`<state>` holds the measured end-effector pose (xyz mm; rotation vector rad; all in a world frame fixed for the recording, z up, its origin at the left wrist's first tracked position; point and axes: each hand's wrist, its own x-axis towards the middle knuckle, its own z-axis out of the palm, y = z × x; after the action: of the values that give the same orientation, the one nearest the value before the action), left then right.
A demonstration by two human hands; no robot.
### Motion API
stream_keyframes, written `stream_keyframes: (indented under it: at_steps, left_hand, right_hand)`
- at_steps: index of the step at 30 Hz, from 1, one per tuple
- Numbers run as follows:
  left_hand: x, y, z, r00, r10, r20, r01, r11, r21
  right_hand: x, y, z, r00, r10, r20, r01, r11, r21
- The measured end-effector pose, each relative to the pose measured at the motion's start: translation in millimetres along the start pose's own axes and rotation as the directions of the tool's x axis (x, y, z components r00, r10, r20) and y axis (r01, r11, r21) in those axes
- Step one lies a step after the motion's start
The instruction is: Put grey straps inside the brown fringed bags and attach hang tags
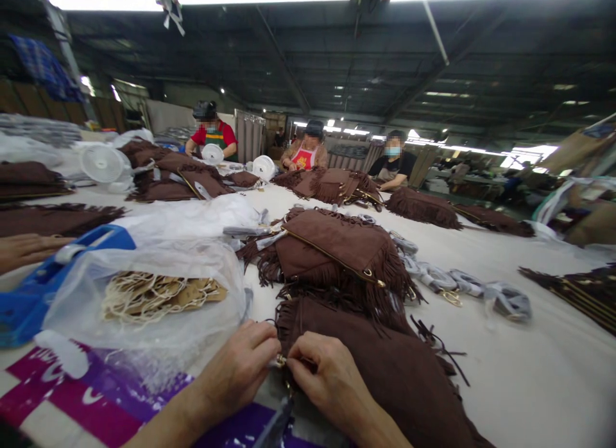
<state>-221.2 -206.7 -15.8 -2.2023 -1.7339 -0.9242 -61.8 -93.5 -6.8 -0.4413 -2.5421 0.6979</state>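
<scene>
A brown fringed bag (380, 364) lies flat at the front, its left corner by my fingers. My left hand (243, 361) pinches small gold-coloured hardware (280, 360) at that corner. From the right, my right hand (330, 377) closes its thumb and forefinger on the same hardware, the fingertips of both hands nearly touching. A second gold clasp (289, 389) hangs just below, above a grey wrapped strip (276, 425). Behind the bag is a pile of similar brown bags (337, 242) with gold zips.
Left of my hands lie a clear plastic bag (192, 319) of strung tags, a blue tool (96, 242) and another person's hand (33, 249). Wrapped straps (505, 300) lie right. Three people work across the table, among white reels (103, 162) and more brown bags (423, 207).
</scene>
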Motion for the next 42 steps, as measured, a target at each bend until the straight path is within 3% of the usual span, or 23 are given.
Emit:
stream_keyframes:
  at_steps: [5,9,12,15,19,23,26,32,38,42]
  left_hand:
    - [-1,1,-0.9,0.999,0.025,-0.033,-0.024,1.000,0.011]
    - [-1,2,0.8,0.995,0.076,-0.060,-0.074,0.997,0.031]
    - [-1,2,3.0,0.993,0.107,-0.054,-0.103,0.992,0.078]
    - [-1,4,0.9,0.994,0.100,-0.049,-0.096,0.992,0.077]
    - [0,11,-11.1,0.992,-0.103,0.073,0.118,0.961,-0.249]
    - [6,8,-12.2,0.891,-0.380,0.250,0.452,0.684,-0.572]
    - [13,2,-3.4,0.824,-0.455,0.336,0.561,0.579,-0.591]
    - [19,-1,3.3,0.837,-0.398,0.375,0.545,0.668,-0.507]
    - [21,-1,3.0,0.879,-0.340,0.333,0.467,0.752,-0.464]
    - [20,-4,4.4,0.858,-0.355,0.370,0.501,0.733,-0.460]
  right_hand:
    - [3,1,4,0.997,-0.068,0.028,0.070,0.996,-0.057]
    - [6,1,0,0.978,-0.167,0.124,0.176,0.982,-0.069]
    - [7,1,-3,0.958,-0.228,0.172,0.255,0.955,-0.152]
    - [6,2,0,0.943,-0.301,0.140,0.330,0.902,-0.278]
    - [0,9,4,0.912,-0.403,-0.082,0.340,0.851,-0.401]
    - [-4,16,4,0.858,-0.473,-0.201,0.351,0.825,-0.442]
    - [-5,17,5,0.844,-0.498,-0.201,0.371,0.812,-0.451]
    - [-8,17,11,0.844,-0.501,-0.188,0.365,0.796,-0.484]
    - [-8,16,11,0.858,-0.486,-0.163,0.364,0.801,-0.475]
    - [-7,17,12,0.846,-0.502,-0.180,0.372,0.798,-0.475]
